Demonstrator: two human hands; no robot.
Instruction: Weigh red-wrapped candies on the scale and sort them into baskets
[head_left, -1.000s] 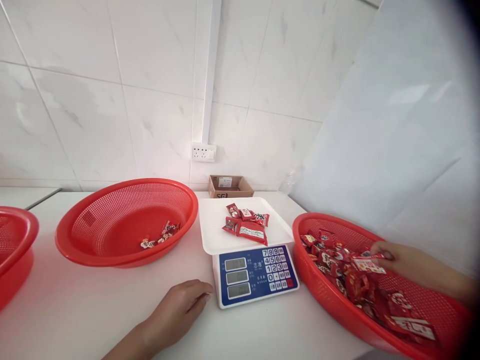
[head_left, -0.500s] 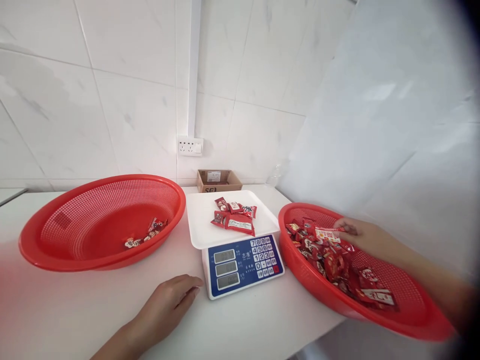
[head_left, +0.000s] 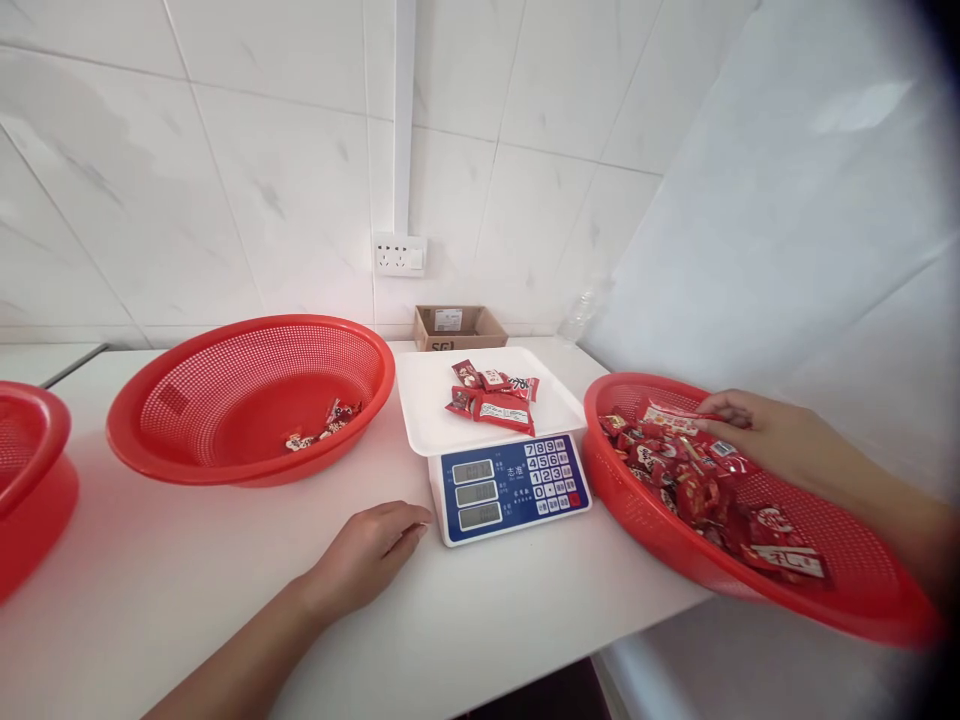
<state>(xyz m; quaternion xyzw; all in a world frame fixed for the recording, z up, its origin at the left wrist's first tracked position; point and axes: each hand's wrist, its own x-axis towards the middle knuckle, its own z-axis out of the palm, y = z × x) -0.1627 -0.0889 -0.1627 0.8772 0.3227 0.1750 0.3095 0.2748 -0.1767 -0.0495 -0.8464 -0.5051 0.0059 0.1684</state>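
Right hand (head_left: 757, 435) pinching a red packet (head_left: 666, 418) inside the right basket (head_left: 637, 522), one end covered, left hand (head_left: 369, 555) curled beside the scale (head_left: 517, 490) (palm hidden, hard to tell if empty), far-left basket (head_left: 37, 520) cut off

志准 and keys 0–9 on the scale (head_left: 516, 492); 礼 on a packet (head_left: 789, 561); S on the carton (head_left: 466, 343)
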